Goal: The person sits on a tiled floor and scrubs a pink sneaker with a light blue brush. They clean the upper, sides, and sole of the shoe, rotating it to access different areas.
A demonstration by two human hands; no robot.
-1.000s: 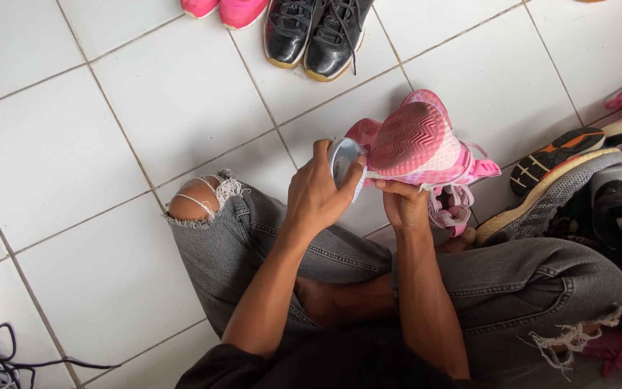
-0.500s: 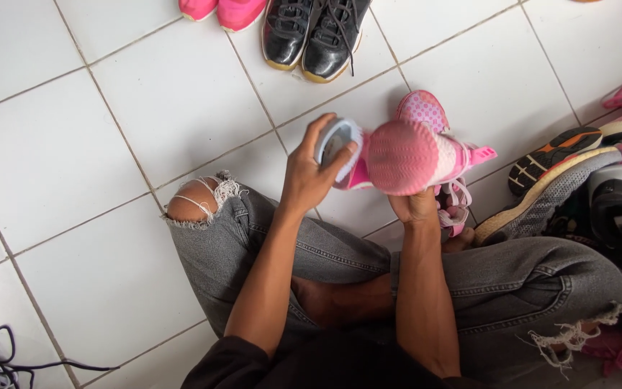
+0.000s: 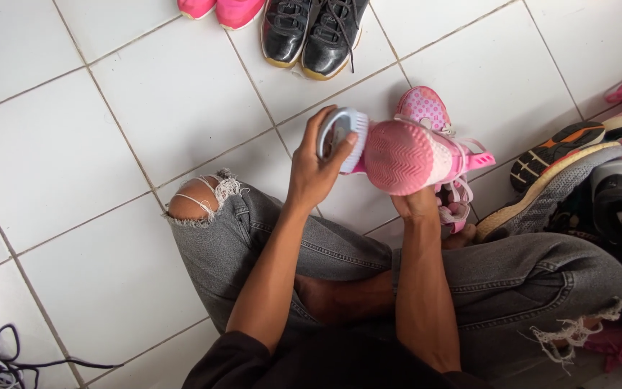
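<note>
Pink shoe [image 3: 404, 155] x1 gripped by right hand [image 3: 415, 205]; left hand [image 3: 314, 169] grips 1 brush [image 3: 343, 137] vs sole.

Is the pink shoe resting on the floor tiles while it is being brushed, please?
No, the right hand holds the pink shoe up off the floor while the left hand presses the brush against it.

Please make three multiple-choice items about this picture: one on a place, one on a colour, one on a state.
1. Where is the black pair of shoes?
A. on the tiled floor beyond the hands
B. on the person's lap
C. inside a box

2. What colour is the shoe held up by the right hand?
A. green
B. pink
C. brown

3. How is the brush in the left hand?
A. lying on the floor
B. hanging on a wall
C. gripped, against the shoe

Answers: A, it stands on white tiles; B, sole and upper are pink; C, fingers wrap it.
</note>
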